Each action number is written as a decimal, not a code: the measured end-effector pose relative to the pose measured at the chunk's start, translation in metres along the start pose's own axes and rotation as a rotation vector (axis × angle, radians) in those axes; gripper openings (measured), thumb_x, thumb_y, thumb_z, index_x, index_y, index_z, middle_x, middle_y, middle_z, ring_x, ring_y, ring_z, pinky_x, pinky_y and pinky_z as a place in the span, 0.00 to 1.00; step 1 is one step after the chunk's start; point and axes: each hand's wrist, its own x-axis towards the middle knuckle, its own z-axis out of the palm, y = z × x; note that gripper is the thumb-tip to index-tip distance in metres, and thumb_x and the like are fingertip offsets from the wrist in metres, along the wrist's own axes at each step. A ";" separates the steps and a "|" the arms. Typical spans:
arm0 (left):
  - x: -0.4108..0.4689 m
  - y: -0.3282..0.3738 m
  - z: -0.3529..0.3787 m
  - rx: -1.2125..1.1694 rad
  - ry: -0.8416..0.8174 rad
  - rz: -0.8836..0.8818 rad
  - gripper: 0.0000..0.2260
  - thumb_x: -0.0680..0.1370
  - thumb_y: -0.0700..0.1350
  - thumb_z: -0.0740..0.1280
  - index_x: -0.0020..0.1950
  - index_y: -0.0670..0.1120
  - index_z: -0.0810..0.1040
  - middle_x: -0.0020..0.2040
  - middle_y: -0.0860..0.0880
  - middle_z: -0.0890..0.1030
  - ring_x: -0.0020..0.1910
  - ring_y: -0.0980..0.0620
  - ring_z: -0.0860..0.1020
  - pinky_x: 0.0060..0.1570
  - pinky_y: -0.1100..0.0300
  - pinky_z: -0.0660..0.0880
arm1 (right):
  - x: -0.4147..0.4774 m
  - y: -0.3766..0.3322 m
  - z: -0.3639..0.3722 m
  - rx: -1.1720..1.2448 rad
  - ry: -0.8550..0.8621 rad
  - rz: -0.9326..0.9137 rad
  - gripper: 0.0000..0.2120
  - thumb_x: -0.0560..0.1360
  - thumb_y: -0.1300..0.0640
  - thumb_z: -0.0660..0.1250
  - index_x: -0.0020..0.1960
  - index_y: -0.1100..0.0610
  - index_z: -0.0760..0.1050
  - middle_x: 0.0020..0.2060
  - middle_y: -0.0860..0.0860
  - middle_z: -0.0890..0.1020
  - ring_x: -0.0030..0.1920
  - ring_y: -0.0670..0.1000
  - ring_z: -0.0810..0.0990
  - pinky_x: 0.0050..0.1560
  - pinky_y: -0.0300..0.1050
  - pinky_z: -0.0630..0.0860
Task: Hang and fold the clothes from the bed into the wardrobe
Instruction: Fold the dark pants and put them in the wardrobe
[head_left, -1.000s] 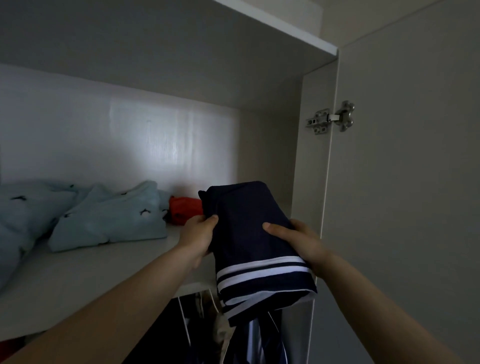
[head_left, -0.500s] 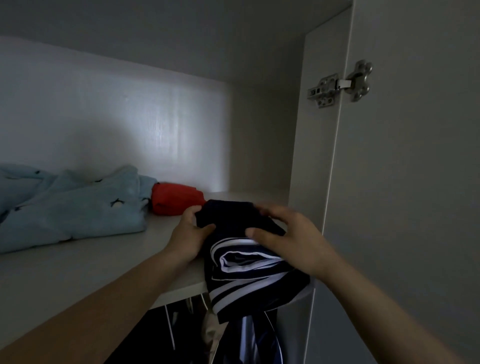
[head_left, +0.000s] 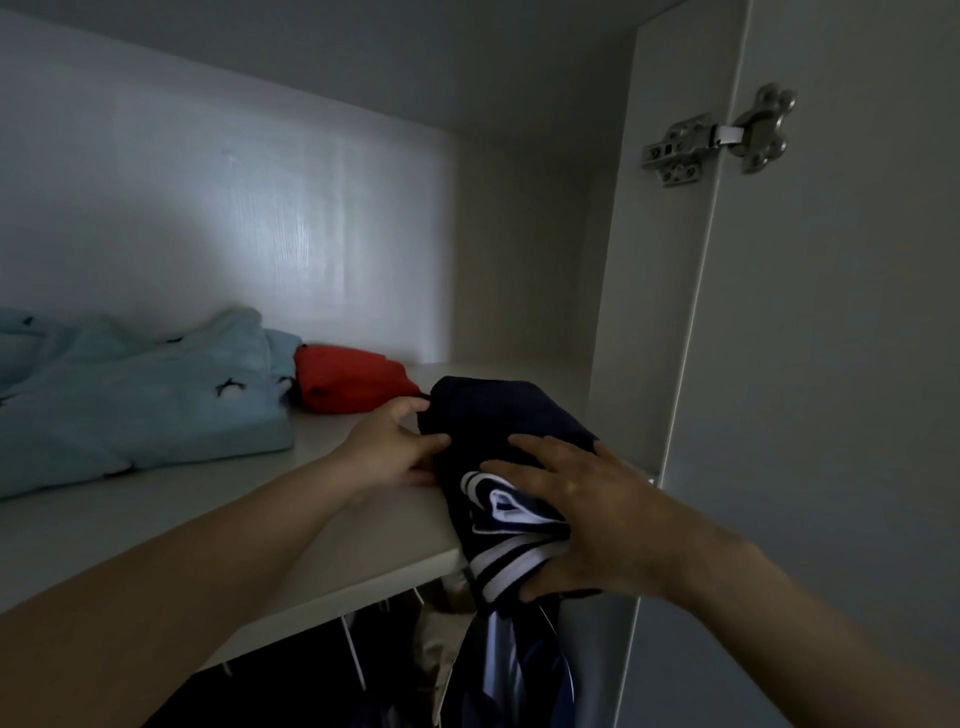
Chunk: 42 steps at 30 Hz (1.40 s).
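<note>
Navy striped garment (head_left: 493, 426), folded: half on shelf (head_left: 395, 535), hem overhanging; left hand (head_left: 389, 452) grips its side; right hand (head_left: 582, 519) fingers spread on top, thumb beneath. Step: shelving. Next: push fully in, release

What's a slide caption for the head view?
Left hand and right hand hold a folded navy striped garment at the wardrobe shelf front edge, right of a red item and light-blue clothes.

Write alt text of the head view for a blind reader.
The left hand and right hand hold a folded, white-striped navy garment at the front of a wardrobe shelf, beside a red garment and light blue clothes.
</note>
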 end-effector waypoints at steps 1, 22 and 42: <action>0.002 -0.001 -0.004 0.003 -0.003 -0.008 0.20 0.75 0.37 0.70 0.65 0.46 0.71 0.43 0.42 0.79 0.39 0.47 0.81 0.40 0.53 0.82 | 0.003 0.004 -0.003 0.033 -0.006 0.004 0.45 0.65 0.36 0.73 0.75 0.33 0.50 0.78 0.42 0.50 0.77 0.45 0.50 0.76 0.58 0.52; 0.077 0.007 -0.059 1.114 0.204 0.343 0.26 0.73 0.48 0.71 0.70 0.42 0.71 0.67 0.42 0.73 0.68 0.45 0.69 0.66 0.62 0.62 | 0.179 0.106 0.045 0.138 -0.003 0.020 0.30 0.74 0.42 0.67 0.73 0.36 0.62 0.77 0.44 0.58 0.76 0.46 0.56 0.74 0.56 0.54; 0.120 -0.031 -0.065 1.386 0.083 -0.154 0.31 0.78 0.66 0.52 0.78 0.55 0.52 0.79 0.53 0.52 0.76 0.43 0.54 0.73 0.42 0.54 | 0.321 0.140 0.082 0.076 0.010 -0.105 0.25 0.80 0.55 0.59 0.75 0.41 0.59 0.78 0.45 0.54 0.78 0.47 0.48 0.74 0.61 0.39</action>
